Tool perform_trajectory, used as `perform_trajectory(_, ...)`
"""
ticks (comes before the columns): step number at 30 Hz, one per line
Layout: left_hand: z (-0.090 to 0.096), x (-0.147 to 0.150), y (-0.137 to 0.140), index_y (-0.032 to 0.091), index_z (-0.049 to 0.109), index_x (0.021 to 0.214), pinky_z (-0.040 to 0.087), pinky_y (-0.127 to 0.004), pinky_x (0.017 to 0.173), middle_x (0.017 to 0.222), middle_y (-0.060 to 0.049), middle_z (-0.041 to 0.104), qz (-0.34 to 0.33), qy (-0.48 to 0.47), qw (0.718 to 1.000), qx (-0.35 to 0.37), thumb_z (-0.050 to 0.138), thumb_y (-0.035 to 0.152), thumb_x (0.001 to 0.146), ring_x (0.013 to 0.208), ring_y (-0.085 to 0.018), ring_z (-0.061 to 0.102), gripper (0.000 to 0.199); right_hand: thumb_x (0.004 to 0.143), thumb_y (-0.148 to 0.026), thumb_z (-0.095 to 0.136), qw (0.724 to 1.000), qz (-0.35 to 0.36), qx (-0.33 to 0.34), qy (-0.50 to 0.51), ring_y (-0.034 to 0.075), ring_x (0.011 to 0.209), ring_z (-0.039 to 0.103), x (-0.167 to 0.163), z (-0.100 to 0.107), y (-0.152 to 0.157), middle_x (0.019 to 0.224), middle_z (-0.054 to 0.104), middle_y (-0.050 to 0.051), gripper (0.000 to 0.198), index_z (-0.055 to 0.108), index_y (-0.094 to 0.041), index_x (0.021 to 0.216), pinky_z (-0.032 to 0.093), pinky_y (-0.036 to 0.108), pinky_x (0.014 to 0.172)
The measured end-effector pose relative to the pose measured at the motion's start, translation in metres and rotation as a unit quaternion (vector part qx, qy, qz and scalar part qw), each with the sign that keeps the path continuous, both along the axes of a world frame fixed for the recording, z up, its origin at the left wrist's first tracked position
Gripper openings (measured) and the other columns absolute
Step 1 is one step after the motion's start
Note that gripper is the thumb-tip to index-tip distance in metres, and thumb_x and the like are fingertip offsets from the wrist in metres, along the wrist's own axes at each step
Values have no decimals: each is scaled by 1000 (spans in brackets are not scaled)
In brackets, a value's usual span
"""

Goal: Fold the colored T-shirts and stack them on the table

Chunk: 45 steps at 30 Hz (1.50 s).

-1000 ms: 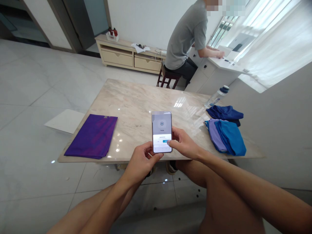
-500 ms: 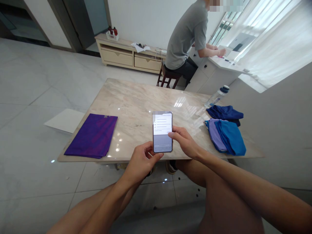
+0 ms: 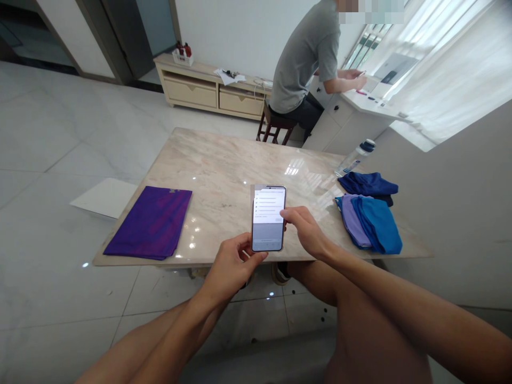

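Note:
A smartphone (image 3: 268, 234) with a lit screen is held upright over the front edge of the marble table (image 3: 224, 160). My left hand (image 3: 234, 261) grips its lower left corner, fingers behind and thumb along the bottom. On the other side, my right hand (image 3: 306, 229) pinches the phone's right edge, with the thumb at the screen's border. A folded purple cloth (image 3: 150, 224) lies flat to the left of my hands. To the right rest folded blue and lilac clothes (image 3: 378, 224), with a dark blue cloth (image 3: 368, 184) behind them.
A clear water bottle (image 3: 356, 159) stands at the table's right side. Beyond the table, a person in a grey shirt (image 3: 308, 58) sits on a dark stool (image 3: 276, 125) at a white desk (image 3: 364, 101). A low cabinet (image 3: 192, 96) lines the wall. A white board (image 3: 104, 197) is at left.
The phone's top has tilted slightly to the right. My right thumb has moved from over the screen to its right edge. The seated person's hands have shifted a little.

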<state>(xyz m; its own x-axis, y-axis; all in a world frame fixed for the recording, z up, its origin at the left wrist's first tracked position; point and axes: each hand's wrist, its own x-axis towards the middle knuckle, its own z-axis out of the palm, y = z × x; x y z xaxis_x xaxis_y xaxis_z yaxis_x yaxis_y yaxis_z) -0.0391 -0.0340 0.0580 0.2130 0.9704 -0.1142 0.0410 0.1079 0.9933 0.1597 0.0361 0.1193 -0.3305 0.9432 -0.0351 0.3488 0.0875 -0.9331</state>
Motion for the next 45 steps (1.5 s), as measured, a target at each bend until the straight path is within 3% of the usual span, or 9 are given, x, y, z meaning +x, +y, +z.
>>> perform_trajectory(10,3,0,0,16,84,113,48,-30,70,100,-8,83,-6,4,1000,1,78,35,86,80,-21,67,33,101,-76,53,999,-30,-28,20,17,69,49,0,-7,0,64,56,2,67,57,-22,62,42,33,70)
perform_trajectory(22,2,0,-1,16,84,113,48,-30,69,99,-8,82,-6,1,1000,-1,79,36,86,79,-21,67,33,98,-53,50,999,-22,-9,38,18,72,50,2,-12,1,66,54,1,47,54,-23,62,43,35,73)
perform_trajectory(30,3,-1,0,16,84,114,47,-30,68,98,-8,82,-8,5,1000,-2,79,38,86,78,-20,65,36,94,-53,52,1000,-15,-1,0,17,68,48,1,-3,1,63,52,1,46,53,-23,59,40,34,69)
perform_trajectory(36,3,-1,0,16,84,114,47,-29,68,95,-8,81,-1,-5,1000,-9,80,38,85,76,-19,64,37,82,-42,58,1000,18,-11,11,19,72,54,-3,0,0,71,63,2,27,67,-21,70,44,32,69)
perform_trajectory(40,4,-2,0,17,84,113,48,-29,68,95,-7,81,0,-7,1000,-7,81,39,85,76,-20,64,36,81,-41,60,999,21,-32,20,23,80,62,-6,1,-1,79,71,2,25,74,-21,77,49,33,76)
perform_trajectory(45,4,-2,0,16,83,116,47,-29,67,101,-9,83,-7,-15,1000,-8,81,39,85,75,-19,64,38,79,-42,56,1000,12,-8,3,18,68,49,-4,-1,0,65,56,0,26,61,-22,64,41,31,65)
